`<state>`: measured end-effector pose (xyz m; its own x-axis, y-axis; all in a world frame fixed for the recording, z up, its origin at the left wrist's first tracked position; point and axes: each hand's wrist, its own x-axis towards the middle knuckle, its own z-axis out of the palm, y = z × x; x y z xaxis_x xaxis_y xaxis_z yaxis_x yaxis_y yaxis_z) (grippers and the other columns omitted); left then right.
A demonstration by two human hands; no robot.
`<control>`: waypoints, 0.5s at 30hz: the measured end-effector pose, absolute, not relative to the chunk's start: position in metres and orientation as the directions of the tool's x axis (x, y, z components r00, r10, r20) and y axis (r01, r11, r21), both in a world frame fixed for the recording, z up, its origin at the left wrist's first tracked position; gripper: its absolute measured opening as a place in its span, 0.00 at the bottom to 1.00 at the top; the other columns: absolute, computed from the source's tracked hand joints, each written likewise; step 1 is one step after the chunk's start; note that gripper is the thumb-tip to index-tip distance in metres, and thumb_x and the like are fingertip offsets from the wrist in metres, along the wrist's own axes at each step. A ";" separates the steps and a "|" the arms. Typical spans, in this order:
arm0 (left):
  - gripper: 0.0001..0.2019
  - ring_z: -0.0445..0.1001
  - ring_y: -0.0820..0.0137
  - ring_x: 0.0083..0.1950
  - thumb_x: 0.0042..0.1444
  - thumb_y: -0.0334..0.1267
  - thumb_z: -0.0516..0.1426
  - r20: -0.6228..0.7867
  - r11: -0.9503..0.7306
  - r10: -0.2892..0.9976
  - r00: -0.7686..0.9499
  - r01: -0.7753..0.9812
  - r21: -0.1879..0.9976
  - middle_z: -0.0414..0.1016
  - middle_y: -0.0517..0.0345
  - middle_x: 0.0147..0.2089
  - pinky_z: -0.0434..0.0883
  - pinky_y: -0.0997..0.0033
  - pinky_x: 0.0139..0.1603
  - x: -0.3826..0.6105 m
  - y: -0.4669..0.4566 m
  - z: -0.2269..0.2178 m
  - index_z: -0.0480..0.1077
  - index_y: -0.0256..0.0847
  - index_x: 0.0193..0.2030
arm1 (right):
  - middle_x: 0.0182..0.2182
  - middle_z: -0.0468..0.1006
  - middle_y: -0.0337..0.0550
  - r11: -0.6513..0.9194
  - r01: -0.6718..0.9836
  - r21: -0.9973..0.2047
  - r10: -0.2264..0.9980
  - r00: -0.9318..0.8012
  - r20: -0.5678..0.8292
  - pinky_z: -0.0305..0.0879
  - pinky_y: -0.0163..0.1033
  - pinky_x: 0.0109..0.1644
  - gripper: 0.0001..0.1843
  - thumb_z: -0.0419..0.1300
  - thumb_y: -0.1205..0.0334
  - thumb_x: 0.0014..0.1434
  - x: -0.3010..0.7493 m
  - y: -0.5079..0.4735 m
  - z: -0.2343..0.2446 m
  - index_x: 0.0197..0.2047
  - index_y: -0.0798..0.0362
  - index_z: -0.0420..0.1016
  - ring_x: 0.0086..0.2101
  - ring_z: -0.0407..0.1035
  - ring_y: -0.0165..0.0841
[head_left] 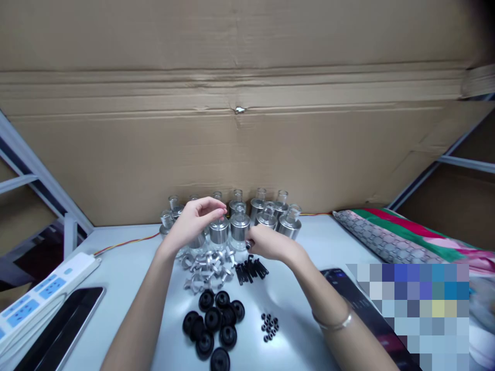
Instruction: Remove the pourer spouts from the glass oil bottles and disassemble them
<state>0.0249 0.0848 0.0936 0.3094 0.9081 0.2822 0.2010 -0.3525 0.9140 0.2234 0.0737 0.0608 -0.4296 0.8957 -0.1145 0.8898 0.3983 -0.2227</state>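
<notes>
My left hand (195, 219) hovers over a row of small glass-and-metal bottles (240, 226) at the back of the white table (127, 273), fingers curled together in a pinch above one bottle; what it pinches, if anything, is too small to see. My right hand (266, 242) is closed low in front of the bottles, just above a pile of black screws (251, 270), gripping something small and dark. Silver metal clips (207, 265) lie heaped below my left hand.
Black round caps (214, 322) and a cluster of tiny black nuts (269, 325) lie nearer me. A white power strip (42, 291) and a dark phone (64, 330) sit at left, another phone (359, 304) at right. A cardboard sheet (247, 129) forms the back wall; patterned fabric (386, 232) lies at right.
</notes>
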 end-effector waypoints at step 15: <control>0.08 0.75 0.67 0.43 0.53 0.38 0.58 0.247 -0.420 0.861 0.444 0.347 0.839 0.78 0.54 0.42 0.69 0.72 0.43 0.025 0.080 0.092 0.76 0.42 0.38 | 0.39 0.81 0.56 0.335 0.941 -0.054 0.925 -0.339 -0.170 0.66 0.38 0.42 0.15 0.56 0.77 0.53 0.211 0.082 0.037 0.38 0.57 0.81 0.42 0.76 0.44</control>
